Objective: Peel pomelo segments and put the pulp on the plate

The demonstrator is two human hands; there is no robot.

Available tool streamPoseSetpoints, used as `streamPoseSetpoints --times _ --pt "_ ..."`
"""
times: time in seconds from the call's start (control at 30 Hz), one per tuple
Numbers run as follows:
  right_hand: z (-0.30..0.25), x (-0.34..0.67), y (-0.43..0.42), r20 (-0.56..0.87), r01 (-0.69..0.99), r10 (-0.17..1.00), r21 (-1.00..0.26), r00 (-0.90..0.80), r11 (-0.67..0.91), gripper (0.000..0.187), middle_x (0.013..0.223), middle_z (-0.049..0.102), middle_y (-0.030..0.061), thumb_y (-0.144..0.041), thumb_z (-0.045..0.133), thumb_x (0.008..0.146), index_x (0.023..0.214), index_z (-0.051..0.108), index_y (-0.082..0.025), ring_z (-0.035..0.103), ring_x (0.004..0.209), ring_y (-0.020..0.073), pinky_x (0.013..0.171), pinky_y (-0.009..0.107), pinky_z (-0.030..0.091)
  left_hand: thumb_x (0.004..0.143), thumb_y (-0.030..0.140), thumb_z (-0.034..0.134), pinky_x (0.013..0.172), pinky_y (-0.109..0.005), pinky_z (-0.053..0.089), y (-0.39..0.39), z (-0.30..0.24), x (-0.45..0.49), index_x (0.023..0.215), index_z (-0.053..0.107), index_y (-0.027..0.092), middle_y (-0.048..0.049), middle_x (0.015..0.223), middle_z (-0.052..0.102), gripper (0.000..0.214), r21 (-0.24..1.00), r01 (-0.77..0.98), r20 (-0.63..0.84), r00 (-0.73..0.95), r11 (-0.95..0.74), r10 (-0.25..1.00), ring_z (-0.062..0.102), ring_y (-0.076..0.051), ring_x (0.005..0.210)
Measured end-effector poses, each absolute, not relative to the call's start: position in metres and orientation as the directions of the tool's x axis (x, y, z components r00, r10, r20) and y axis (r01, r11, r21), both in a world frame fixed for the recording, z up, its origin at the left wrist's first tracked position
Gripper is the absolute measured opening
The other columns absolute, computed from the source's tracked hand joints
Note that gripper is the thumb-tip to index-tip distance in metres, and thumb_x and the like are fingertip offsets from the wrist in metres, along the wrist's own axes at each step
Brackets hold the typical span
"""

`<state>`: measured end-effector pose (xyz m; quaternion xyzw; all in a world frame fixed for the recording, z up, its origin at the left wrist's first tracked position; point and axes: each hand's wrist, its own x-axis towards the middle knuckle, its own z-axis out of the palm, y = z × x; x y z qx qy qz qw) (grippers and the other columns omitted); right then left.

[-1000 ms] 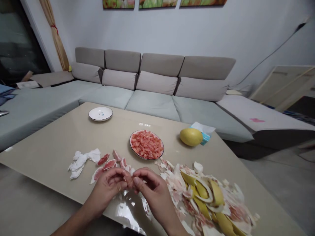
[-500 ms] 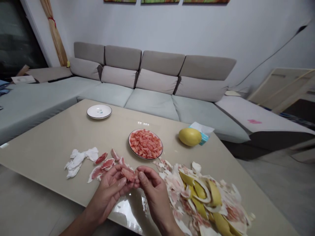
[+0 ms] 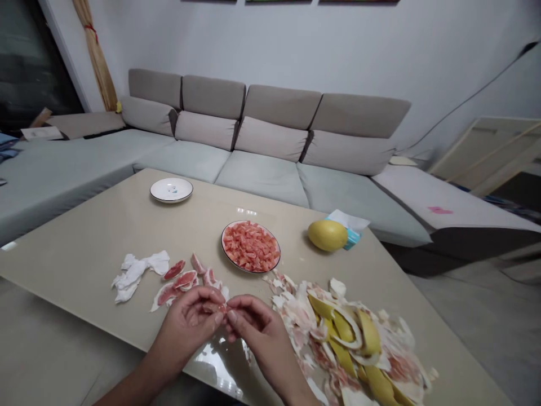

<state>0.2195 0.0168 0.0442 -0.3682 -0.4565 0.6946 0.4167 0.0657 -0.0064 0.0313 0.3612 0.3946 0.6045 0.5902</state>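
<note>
Both my hands are close together above the beige table top, pinching a small piece of pink pomelo flesh [image 3: 222,308] between their fingertips, and most of it is hidden by my fingers. My left hand [image 3: 187,324] is nearest the torn pink membrane pieces [image 3: 180,279], and my right hand [image 3: 258,332] is beside a large heap of yellow pomelo peel and white pith [image 3: 342,338]. Farther ahead, a round plate [image 3: 222,247] is piled with pink pomelo pulp. A whole yellow pomelo [image 3: 327,235] lies past it.
Crumpled white tissue [image 3: 133,272] lies left of the membranes. A small white plate [image 3: 171,190] and a tissue packet [image 3: 350,228] stand near the far edge of the beige table [image 3: 84,242]. A long grey sofa [image 3: 262,186] runs behind the table.
My hands have closed in around the pink piece, which showed more clearly before. My fingers now cover most of it. The view has shifted slightly.
</note>
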Motion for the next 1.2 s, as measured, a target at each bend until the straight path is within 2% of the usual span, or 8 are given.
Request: streamPoseSetpoints --times 0.1,0.4,0.63,0.87,1.03,1.2 --pt "0.041 0.222 0.019 -0.143 -0.278 0.908 -0.923 -0.393 -0.265 0.027 0.071 0.073 0.0019 -0.037 0.084 0.070 0.083 0.071 -0.017 0.064 0.061 0.0105 0.060 0.020 0.053 0.069 0.028 0.082 0.070 -0.024 0.055 -0.006 0.033 0.067 0.079 0.067 0.018 -0.0011 0.083 0.067 0.020 0.892 -0.453 -0.035 -0.027 0.019 0.999 0.066 -0.013 0.071" --pt "0.027 0.225 0.021 -0.068 -0.349 0.912 -0.910 -0.405 -0.223 0.023 0.073 0.072 0.0013 -0.035 0.080 0.076 0.087 0.072 -0.017 0.063 0.060 0.0085 0.059 0.018 0.051 0.073 0.024 0.079 0.073 -0.024 0.053 -0.011 0.030 0.069 0.079 0.064 0.019 0.0000 0.083 0.063 0.016 0.883 -0.468 -0.021 0.001 0.019 1.000 0.064 -0.013 0.075" --pt "0.043 0.223 0.020 -0.083 -0.297 0.886 -0.924 -0.457 -0.240 0.025 0.077 0.071 0.0000 -0.032 0.084 0.070 0.087 0.072 -0.019 0.062 0.063 0.0094 0.060 0.019 0.053 0.072 0.025 0.078 0.071 -0.024 0.053 -0.011 0.034 0.067 0.081 0.063 0.019 -0.0005 0.083 0.062 0.018 0.913 -0.407 0.004 -0.029 -0.015 1.000 0.062 -0.013 0.076" --pt "0.044 0.223 0.017 -0.055 -0.213 0.905 -0.964 -0.422 -0.158 0.020 0.075 0.065 -0.0013 -0.034 0.080 0.075 0.083 0.068 -0.019 0.063 0.061 0.0100 0.061 0.021 0.053 0.075 0.031 0.075 0.072 -0.028 0.052 -0.011 0.050 0.062 0.091 0.058 0.020 -0.0014 0.083 0.065 0.025 0.924 -0.345 -0.111 0.161 0.162 0.981 0.064 -0.015 0.076" --pt "0.043 0.226 0.016 0.067 -0.144 0.910 -0.990 -0.410 0.007 0.015 0.088 0.059 0.0017 -0.033 0.073 0.081 0.083 0.069 -0.019 0.065 0.068 0.0136 0.063 0.025 0.055 0.080 0.029 0.069 0.073 -0.029 0.050 -0.007 0.049 0.061 0.083 0.059 0.018 0.0000 0.075 0.062 0.016 0.951 -0.235 -0.144 0.229 0.199 0.963 0.061 -0.016 0.074" --pt "0.045 0.226 0.017 0.049 -0.161 0.901 -0.987 -0.432 -0.024 0.017 0.086 0.058 0.0013 -0.034 0.076 0.079 0.081 0.069 -0.019 0.064 0.065 0.0134 0.061 0.025 0.054 0.081 0.028 0.066 0.069 -0.029 0.049 -0.006 0.055 0.061 0.078 0.061 0.017 -0.0002 0.075 0.060 0.013 0.975 -0.182 -0.084 0.220 0.126 0.972 0.061 -0.016 0.070"
